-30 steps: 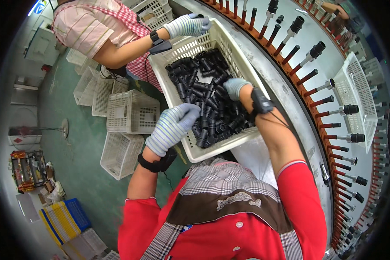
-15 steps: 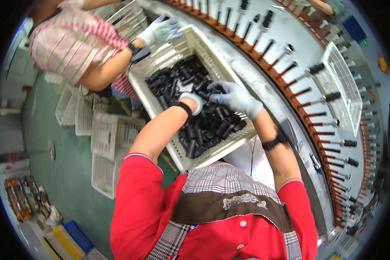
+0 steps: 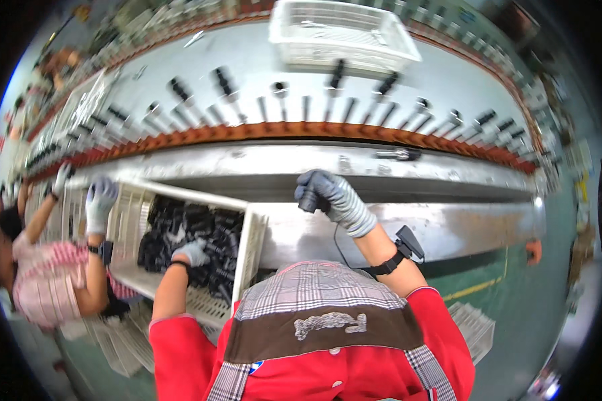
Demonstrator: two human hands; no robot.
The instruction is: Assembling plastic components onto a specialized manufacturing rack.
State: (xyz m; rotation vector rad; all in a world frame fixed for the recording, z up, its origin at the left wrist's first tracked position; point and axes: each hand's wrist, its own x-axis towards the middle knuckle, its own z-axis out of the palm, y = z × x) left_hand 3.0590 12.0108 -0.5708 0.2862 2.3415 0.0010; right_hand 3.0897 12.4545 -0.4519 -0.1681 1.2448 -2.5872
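My right hand [image 3: 338, 202], in a grey-white knit glove, is closed around a short black cylindrical part [image 3: 308, 201] above the metal bench. To the left, my gloved left hand [image 3: 192, 252] reaches down among the black tubular parts [image 3: 219, 235] in a cream plastic crate [image 3: 246, 244]. Its fingertips are partly hidden among the parts, so I cannot tell whether it grips one.
Beyond the metal bench [image 3: 394, 234] runs a brown rail [image 3: 294, 131] with a row of upright rods, some topped with black parts. A loose black-and-silver piece [image 3: 399, 154] lies on the ledge. A white basket [image 3: 344, 63] stands behind. A co-worker's gloved hand [image 3: 101, 200] is at the crate's left.
My view has swung to the right, so the crate now appears farther left. My right hand has left the crate with a black cylindrical part. My left hand stays in the crate.
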